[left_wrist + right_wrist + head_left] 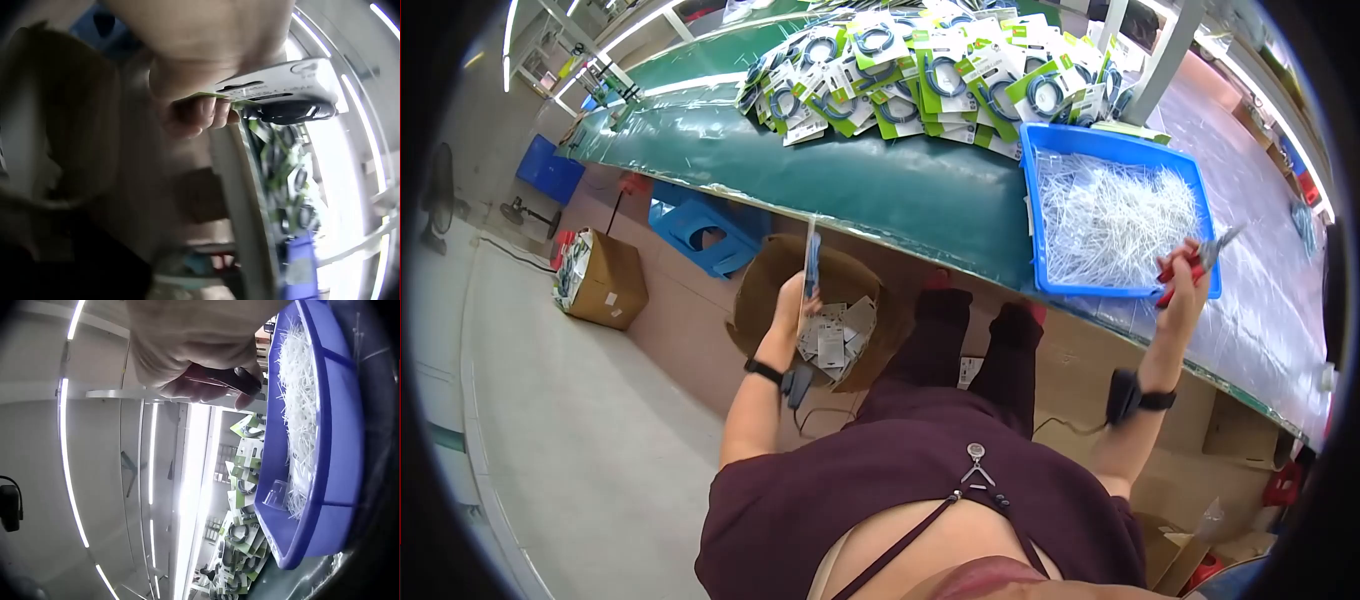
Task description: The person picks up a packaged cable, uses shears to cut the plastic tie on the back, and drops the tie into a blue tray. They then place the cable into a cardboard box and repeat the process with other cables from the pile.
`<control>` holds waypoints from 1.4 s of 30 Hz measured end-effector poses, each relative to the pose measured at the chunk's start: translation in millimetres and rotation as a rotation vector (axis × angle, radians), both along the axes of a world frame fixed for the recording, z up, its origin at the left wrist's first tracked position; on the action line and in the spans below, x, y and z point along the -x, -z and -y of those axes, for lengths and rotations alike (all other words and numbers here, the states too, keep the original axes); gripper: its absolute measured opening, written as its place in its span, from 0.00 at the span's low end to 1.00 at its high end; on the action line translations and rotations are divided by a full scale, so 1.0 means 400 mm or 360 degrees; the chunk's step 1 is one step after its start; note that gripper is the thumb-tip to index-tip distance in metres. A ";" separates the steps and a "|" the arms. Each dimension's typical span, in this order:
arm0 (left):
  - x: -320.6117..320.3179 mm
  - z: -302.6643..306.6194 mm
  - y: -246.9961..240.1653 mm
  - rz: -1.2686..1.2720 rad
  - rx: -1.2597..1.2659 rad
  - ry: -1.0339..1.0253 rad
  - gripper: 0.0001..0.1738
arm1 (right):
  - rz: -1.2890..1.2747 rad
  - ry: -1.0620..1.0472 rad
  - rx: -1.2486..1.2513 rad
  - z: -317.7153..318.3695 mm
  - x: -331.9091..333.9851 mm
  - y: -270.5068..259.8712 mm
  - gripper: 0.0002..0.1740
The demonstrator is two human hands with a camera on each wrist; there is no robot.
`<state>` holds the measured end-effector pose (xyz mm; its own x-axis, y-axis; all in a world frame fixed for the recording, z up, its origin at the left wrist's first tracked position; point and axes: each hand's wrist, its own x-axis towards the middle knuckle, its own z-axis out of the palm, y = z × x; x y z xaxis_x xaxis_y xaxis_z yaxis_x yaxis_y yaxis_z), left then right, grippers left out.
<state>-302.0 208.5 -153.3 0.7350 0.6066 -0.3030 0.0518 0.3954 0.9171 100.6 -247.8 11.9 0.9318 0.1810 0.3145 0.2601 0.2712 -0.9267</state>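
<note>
Left grip on cable card (pixel 812 268), right on red-handled cutters (pixel 1190 272), green tabletop (pixel 880 185), fluorescent-lit workroom.

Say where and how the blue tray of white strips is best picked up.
Probably by the rims of its left and right walls, from above: the blue tray lies open-topped near the edge of the table, its walls raised. Keep it level, since loose white strips are heaped inside. The right hand should first set down the red-handled tool, the left hand its card.
</note>
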 end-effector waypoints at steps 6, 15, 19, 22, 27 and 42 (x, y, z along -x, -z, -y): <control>0.180 -0.080 0.255 -0.1310 -0.1755 -0.0580 0.18 | -0.0282 -0.0037 -0.0132 -0.049 0.123 0.043 0.25; -0.331 0.009 -0.200 -0.0300 -0.2158 -0.0240 0.13 | -0.0503 -0.0123 -0.0502 -0.006 0.046 0.062 0.31; -0.489 0.039 -0.227 -0.0115 -0.2215 -0.0005 0.11 | -0.0479 -0.0315 -0.0561 -0.005 0.033 0.105 0.27; -0.558 0.044 -0.199 -0.0029 -0.1961 0.0307 0.14 | -0.0450 -0.0286 -0.0303 -0.010 0.058 0.060 0.21; -0.701 0.219 -0.233 0.0380 -0.0040 0.0827 0.37 | -0.0021 -0.0151 0.1115 -0.051 0.101 -0.015 0.18; -1.137 0.316 -0.476 0.0431 -0.1929 0.0875 0.19 | 0.1097 -0.0009 0.1825 0.050 0.073 0.051 0.26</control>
